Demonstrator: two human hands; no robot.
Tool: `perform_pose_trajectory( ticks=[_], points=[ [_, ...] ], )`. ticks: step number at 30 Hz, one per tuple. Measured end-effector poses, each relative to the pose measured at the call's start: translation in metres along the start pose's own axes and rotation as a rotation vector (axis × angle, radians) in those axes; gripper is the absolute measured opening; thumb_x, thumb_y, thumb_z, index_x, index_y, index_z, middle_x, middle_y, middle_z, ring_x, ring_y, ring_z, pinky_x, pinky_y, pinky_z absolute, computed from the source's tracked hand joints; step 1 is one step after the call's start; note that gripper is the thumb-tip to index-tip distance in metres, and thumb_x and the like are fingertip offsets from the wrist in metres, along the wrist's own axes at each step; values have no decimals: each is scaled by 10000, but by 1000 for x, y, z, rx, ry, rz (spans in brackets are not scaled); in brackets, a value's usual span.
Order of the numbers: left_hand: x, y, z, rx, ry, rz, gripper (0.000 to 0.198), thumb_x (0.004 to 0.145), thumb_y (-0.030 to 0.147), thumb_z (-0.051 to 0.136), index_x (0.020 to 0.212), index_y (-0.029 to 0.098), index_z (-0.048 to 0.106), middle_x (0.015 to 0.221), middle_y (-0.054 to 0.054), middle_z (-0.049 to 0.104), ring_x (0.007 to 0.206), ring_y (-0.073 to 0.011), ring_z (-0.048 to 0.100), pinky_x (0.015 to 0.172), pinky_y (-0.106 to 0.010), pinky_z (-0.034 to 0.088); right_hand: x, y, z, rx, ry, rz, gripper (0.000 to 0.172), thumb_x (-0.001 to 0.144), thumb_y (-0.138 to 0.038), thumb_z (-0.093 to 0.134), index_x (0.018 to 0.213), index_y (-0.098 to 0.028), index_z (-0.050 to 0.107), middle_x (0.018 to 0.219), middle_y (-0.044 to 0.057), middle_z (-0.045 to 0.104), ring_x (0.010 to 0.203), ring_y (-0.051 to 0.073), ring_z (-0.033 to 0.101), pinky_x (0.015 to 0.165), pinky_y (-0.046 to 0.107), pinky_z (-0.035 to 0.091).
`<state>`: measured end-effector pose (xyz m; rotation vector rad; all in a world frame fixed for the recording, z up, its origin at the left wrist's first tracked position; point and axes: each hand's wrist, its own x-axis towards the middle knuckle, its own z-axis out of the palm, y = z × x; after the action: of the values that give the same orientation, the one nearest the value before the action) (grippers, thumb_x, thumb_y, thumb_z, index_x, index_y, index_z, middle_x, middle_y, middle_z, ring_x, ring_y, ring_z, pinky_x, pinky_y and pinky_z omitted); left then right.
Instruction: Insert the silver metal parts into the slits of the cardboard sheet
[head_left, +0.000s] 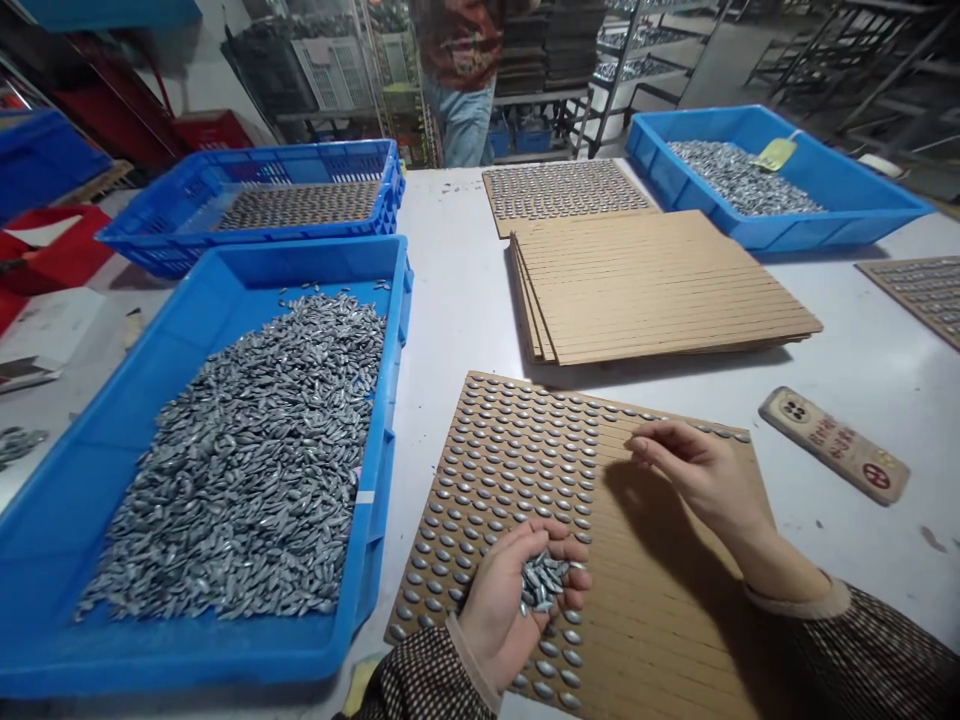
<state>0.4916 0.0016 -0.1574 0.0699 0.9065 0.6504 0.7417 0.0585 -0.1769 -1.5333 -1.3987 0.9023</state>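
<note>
My left hand (517,585) is cupped around a heap of small grey spindle-shaped metal pieces (541,582), palm up over a ribbed cardboard sheet (637,600). Rows of the same pieces lie along the left part of this sheet, with one row running along its far edge. Above the right part, near that far row, my right hand (694,475) has thumb and forefinger pinched together. Whatever sits between those fingertips is too small to make out. To the left, a blue tray (394,400) holds a large pile of loose pieces (262,460).
A stack of cardboard sheets (660,285) lies beyond my hands, with a filled sheet (562,188) behind it. Another blue tray (832,228) with a yellow scoop (776,152) stands back right. A marked wooden block (836,445) lies right. Blue crates (255,165) stand back left; a person (461,80) stands beyond.
</note>
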Motion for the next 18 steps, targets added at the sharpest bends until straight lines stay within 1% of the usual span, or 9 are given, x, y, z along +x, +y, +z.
perform_pose_trajectory(
  ticks=[2, 4, 6, 7, 10, 13, 16, 18],
  points=[
    [0, 0, -1, 17, -10, 2, 168, 832, 260, 579, 941, 138, 614, 809, -69, 668, 643, -150, 631, 547, -238, 444, 9, 9, -4, -188, 27, -91, 238, 869, -398, 601, 977, -209, 695, 863, 71, 705, 674, 193, 646, 595, 322, 534],
    [-1, 1, -1, 26, -22, 0, 217, 834, 260, 582, 1003, 130, 625, 779, -54, 649, 618, -130, 602, 527, -225, 424, 15, 15, -2, -351, 1, -219, 242, 900, -370, 547, 1006, -216, 701, 934, 83, 705, 745, 213, 659, 659, 352, 537],
    [-1, 2, 0, 29, -25, -6, 273, 833, 259, 589, 1068, 124, 627, 759, -42, 633, 603, -118, 579, 517, -220, 414, 19, 19, 2, -463, -31, -321, 232, 918, -336, 511, 996, -212, 691, 936, 86, 704, 806, 227, 662, 721, 371, 534],
    [-1, 2, 0, 27, -18, -9, 296, 833, 264, 590, 1089, 120, 626, 755, -40, 628, 598, -116, 573, 512, -220, 410, 21, 20, 5, -501, -36, -349, 221, 922, -321, 501, 978, -209, 684, 918, 84, 704, 813, 230, 660, 733, 374, 530],
    [-1, 1, 0, -3, 10, -26, 333, 845, 303, 567, 1106, 106, 628, 753, -45, 621, 598, -121, 568, 499, -225, 403, 27, 23, 10, -541, -68, -364, 197, 929, -285, 478, 919, -206, 659, 862, 72, 692, 778, 221, 643, 714, 362, 518],
    [0, 0, -1, -8, 23, -30, 325, 842, 275, 538, 1104, 100, 621, 750, -52, 625, 597, -127, 571, 494, -229, 402, 33, 25, 10, -554, -102, -366, 194, 926, -268, 472, 891, -210, 654, 855, 65, 678, 786, 215, 632, 714, 348, 511],
    [0, -1, -1, 15, 2, -15, 281, 823, 225, 536, 1078, 123, 596, 745, -49, 636, 594, -129, 572, 497, -229, 399, 38, 28, 8, -570, -108, -367, 182, 920, -265, 486, 901, -210, 658, 880, 65, 681, 800, 211, 638, 723, 341, 516],
    [0, -1, -1, 17, -4, -7, 207, 823, 229, 540, 1013, 153, 571, 737, -41, 640, 588, -128, 568, 496, -225, 393, 39, 30, 6, -591, -110, -369, 181, 920, -271, 490, 911, -211, 661, 889, 66, 682, 804, 212, 642, 723, 341, 519]
  ],
)
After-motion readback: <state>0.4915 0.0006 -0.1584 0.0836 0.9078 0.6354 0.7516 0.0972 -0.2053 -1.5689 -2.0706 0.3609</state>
